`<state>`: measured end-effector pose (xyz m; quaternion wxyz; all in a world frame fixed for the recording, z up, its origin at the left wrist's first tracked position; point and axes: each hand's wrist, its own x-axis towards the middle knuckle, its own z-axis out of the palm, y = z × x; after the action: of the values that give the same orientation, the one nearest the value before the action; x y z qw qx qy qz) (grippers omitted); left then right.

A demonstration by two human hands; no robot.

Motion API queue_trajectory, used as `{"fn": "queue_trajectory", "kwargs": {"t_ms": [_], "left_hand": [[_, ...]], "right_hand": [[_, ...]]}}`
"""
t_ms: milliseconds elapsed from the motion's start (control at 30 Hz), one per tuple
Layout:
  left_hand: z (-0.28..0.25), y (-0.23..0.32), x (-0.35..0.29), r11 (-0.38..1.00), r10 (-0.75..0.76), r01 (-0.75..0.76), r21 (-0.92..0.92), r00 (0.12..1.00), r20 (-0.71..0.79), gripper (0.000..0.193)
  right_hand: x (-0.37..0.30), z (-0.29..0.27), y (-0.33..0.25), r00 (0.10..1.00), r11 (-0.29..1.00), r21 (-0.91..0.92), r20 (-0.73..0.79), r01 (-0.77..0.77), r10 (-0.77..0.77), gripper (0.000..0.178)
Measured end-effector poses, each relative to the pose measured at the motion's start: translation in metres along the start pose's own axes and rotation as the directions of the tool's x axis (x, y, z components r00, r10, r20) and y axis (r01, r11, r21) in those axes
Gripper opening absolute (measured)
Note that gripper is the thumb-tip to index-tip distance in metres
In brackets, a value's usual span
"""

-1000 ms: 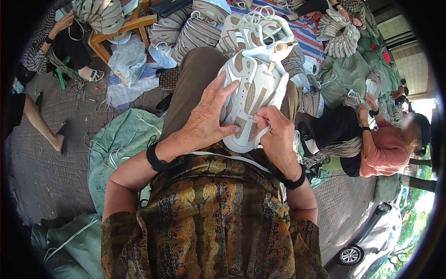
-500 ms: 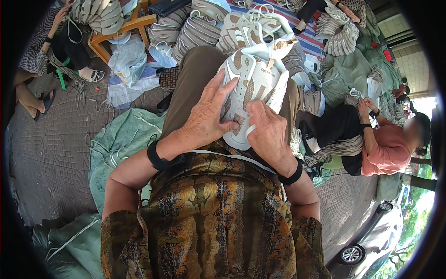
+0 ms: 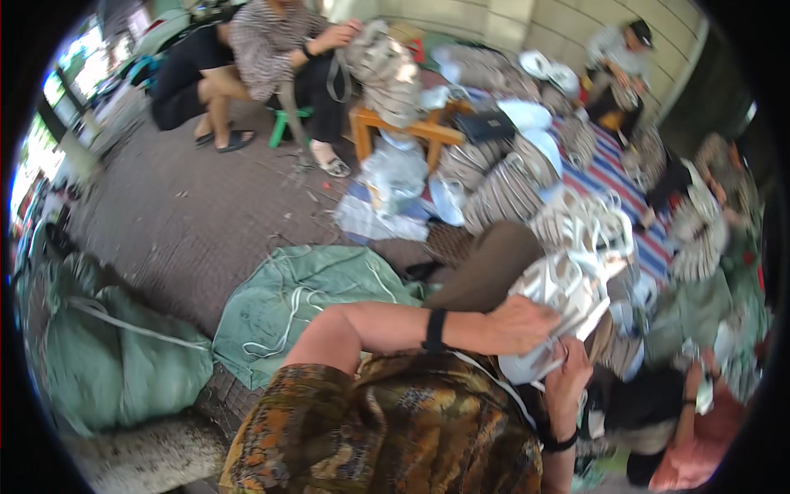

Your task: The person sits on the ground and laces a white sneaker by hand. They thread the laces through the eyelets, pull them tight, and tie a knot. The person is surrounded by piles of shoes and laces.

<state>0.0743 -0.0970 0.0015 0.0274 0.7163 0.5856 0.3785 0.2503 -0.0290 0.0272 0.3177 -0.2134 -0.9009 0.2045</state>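
Note:
A white and beige sneaker (image 3: pixel 539 284) lies over my lap, its toe toward my body, blurred by motion. My left hand (image 3: pixel 522 325) is on its front part, fingers bent against the upper, holding it. Close by at the toe, my right hand (image 3: pixel 569 370) is closed in a pinch on a white shoelace, though the blur hides its fingertips. Just beyond the sneaker is a bunch of pale shoes with loose white laces (image 3: pixel 588 226), partly overlapping it.
A green sack (image 3: pixel 329 280) with white cord lies at my left, a fuller sack (image 3: pixel 123 354) beyond it. Ahead are a wooden stool (image 3: pixel 436 136), stacks of shoe uppers (image 3: pixel 510 185) and a striped sheet (image 3: pixel 588 173). Several people sit around; one in pink (image 3: pixel 708 436) is close at right.
The view has swung left, so my hands and the sneaker appear lower and farther right. My left hand has come across the sneaker's front, closer to my right hand.

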Motion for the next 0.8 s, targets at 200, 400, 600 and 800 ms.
{"fn": "queue_trajectory", "kwargs": {"t_ms": [200, 400, 600, 800], "left_hand": [[0.000, -0.002, 0.017, 0.993, -0.105, 0.094, 0.076, 0.981, 0.161, 0.027], [-0.024, 0.004, 0.027, 0.999, -0.031, 0.037, -0.011, 0.940, 0.339, 0.018], [-0.036, 0.009, 0.031, 0.998, -0.003, 0.024, -0.055, 0.936, 0.352, 0.025], [-0.039, -0.006, 0.012, 0.974, 0.214, -0.228, 0.006, 0.924, 0.316, 0.031]], "right_hand": [[0.007, 0.006, 0.003, 0.999, 0.999, -0.021, 0.004, 0.031, -0.031, 0.005], [0.004, 0.009, 0.009, 0.993, 0.994, 0.002, 0.057, -0.108, 0.108, 0.006], [0.002, 0.013, 0.017, 0.988, 0.977, 0.143, 0.041, -0.155, 0.151, 0.011], [0.011, -0.015, -0.044, 0.993, 0.963, 0.263, 0.112, -0.060, 0.031, 0.021]]}}
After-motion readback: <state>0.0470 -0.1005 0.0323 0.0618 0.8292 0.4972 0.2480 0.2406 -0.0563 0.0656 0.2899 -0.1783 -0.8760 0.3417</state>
